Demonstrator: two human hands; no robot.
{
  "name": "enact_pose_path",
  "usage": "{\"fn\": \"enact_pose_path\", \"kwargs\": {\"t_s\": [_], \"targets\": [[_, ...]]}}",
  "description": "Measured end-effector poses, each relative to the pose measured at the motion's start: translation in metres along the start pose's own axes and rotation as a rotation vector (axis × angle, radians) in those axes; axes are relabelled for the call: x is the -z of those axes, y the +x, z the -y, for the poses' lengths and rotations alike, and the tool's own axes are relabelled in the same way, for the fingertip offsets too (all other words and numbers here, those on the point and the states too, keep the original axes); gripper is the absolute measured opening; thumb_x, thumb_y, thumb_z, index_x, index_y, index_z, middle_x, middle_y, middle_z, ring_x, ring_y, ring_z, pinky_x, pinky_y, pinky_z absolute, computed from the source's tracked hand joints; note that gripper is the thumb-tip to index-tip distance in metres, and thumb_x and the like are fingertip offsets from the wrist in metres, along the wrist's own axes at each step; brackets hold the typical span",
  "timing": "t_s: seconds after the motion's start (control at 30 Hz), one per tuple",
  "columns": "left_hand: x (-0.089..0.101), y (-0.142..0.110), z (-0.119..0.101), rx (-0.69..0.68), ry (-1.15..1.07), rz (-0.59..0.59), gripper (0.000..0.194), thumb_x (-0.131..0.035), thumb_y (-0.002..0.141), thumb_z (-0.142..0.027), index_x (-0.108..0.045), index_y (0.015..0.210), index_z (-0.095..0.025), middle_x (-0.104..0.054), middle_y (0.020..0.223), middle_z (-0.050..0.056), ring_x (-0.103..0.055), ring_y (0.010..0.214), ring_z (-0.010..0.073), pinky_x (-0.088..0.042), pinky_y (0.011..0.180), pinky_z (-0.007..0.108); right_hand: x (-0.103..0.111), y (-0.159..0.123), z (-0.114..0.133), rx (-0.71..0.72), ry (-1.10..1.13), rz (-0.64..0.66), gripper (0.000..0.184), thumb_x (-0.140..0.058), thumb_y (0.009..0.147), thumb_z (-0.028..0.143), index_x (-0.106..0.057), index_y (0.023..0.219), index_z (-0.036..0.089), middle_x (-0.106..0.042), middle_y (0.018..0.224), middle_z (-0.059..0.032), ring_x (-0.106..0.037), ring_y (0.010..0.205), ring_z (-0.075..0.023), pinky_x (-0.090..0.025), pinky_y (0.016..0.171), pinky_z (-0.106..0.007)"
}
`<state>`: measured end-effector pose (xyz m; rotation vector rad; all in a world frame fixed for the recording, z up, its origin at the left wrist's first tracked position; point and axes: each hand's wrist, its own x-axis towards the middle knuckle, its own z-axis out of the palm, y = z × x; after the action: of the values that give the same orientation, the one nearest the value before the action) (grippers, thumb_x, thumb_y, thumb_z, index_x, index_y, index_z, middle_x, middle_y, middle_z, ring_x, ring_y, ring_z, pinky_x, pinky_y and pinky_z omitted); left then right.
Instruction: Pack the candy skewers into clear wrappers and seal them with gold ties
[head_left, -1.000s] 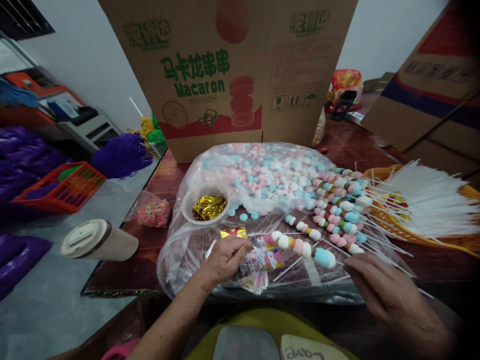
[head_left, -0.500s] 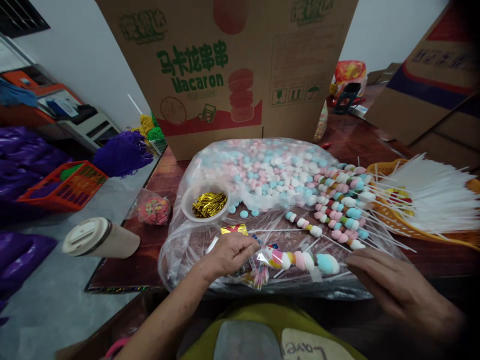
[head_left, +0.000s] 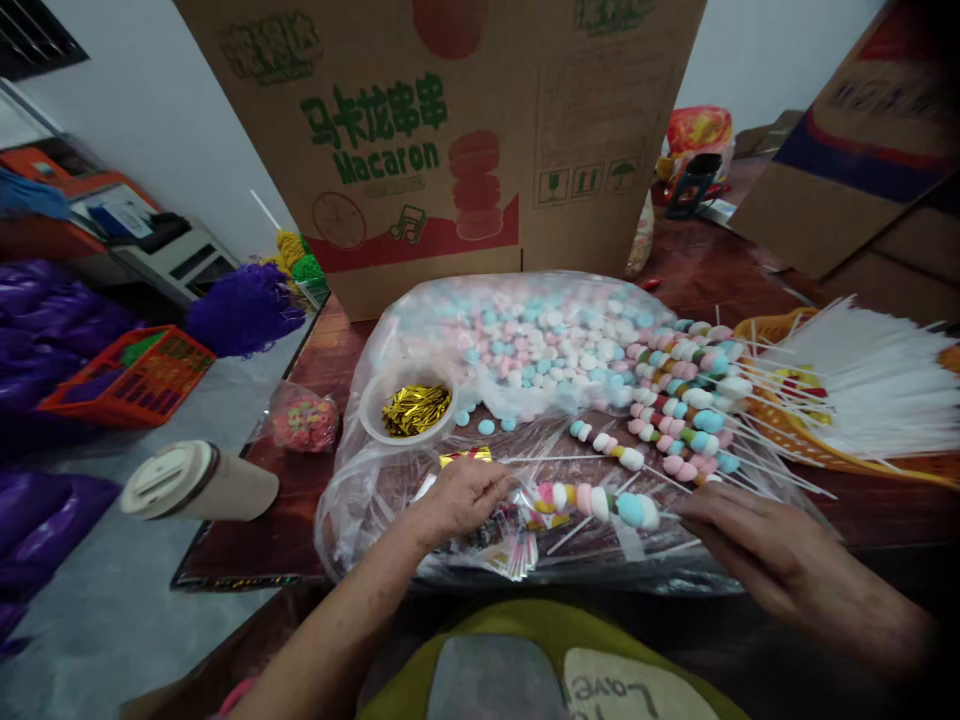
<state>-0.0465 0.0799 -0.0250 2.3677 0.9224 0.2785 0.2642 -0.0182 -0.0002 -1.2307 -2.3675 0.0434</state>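
A marshmallow skewer (head_left: 592, 501) in pink, white, yellow and blue lies level between my two hands, over the plastic sheeting. My left hand (head_left: 466, 498) is closed at its left end, pinching clear shiny film around the tip. At the other end, my right hand (head_left: 772, 550) has its fingers closed around the white stick. Below my left hand are several striped wrapper pieces (head_left: 517, 558), partly hidden by it. Another short marshmallow skewer (head_left: 607, 445) rests just behind the held one.
A big clear bag of marshmallows (head_left: 540, 340) lies ahead, beside a bowl (head_left: 367, 405) of gold twist ties (head_left: 417, 410). Finished skewers (head_left: 686, 400) are piled at right, near an orange basket (head_left: 787, 430) of white sticks (head_left: 877, 385). A cup (head_left: 202, 482) stands left; a carton (head_left: 420, 230) behind.
The held skewer has risen slightly and tilts less, its blue end lifted. My right hand has shifted a little left and up with the stick. My left hand keeps its pinch.
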Motion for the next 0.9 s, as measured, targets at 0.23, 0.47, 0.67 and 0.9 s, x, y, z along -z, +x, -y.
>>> {"fn": "enact_pose_path", "kwargs": {"t_s": [0.23, 0.47, 0.67, 0.9], "targets": [[-0.007, -0.004, 0.003, -0.051, -0.047, -0.047, 0.037, -0.031, 0.091, -0.031, -0.052, 0.065, -0.016, -0.049, 0.058, -0.002, -0.044, 0.057, 0.0095, -0.031, 0.058, 0.020, 0.002, 0.007, 0.006, -0.076, 0.067, 0.047, 0.017, -0.041, 0.087, 0.018, -0.057, 0.092, 0.019, -0.066, 0.083, -0.0076, -0.063, 0.074, -0.0176, -0.051, 0.062, -0.026], [-0.013, -0.009, 0.000, -0.049, 0.150, -0.219, 0.036, -0.032, 0.091, -0.029, -0.057, 0.069, -0.016, -0.056, 0.060, 0.002, -0.051, 0.060, 0.0132, -0.033, 0.061, 0.025, -0.008, 0.007, 0.013, -0.103, 0.106, 0.063, 0.015, -0.042, 0.086, 0.017, -0.055, 0.094, 0.019, -0.062, 0.081, -0.0065, -0.061, 0.072, -0.0165, -0.050, 0.062, -0.026], [-0.011, -0.011, -0.008, -0.106, 0.161, -0.195, 0.036, -0.030, 0.091, -0.034, -0.061, 0.089, -0.016, -0.065, 0.072, 0.006, -0.058, 0.070, 0.0160, -0.037, 0.067, 0.027, -0.014, 0.006, 0.015, -0.060, 0.077, 0.039, 0.015, -0.042, 0.085, 0.014, -0.053, 0.095, 0.018, -0.061, 0.081, -0.0066, -0.059, 0.072, -0.0156, -0.047, 0.062, -0.025], [-0.008, -0.008, -0.023, 0.038, -0.186, 0.170, 0.042, -0.060, 0.072, -0.053, -0.059, 0.097, -0.019, -0.060, 0.075, -0.002, -0.053, 0.066, 0.0125, -0.035, 0.059, 0.019, -0.013, 0.011, 0.017, -0.117, 0.230, 0.148, 0.013, -0.043, 0.086, 0.018, -0.055, 0.090, 0.019, -0.060, 0.078, -0.0048, -0.057, 0.069, -0.0148, -0.044, 0.060, -0.025]]}}
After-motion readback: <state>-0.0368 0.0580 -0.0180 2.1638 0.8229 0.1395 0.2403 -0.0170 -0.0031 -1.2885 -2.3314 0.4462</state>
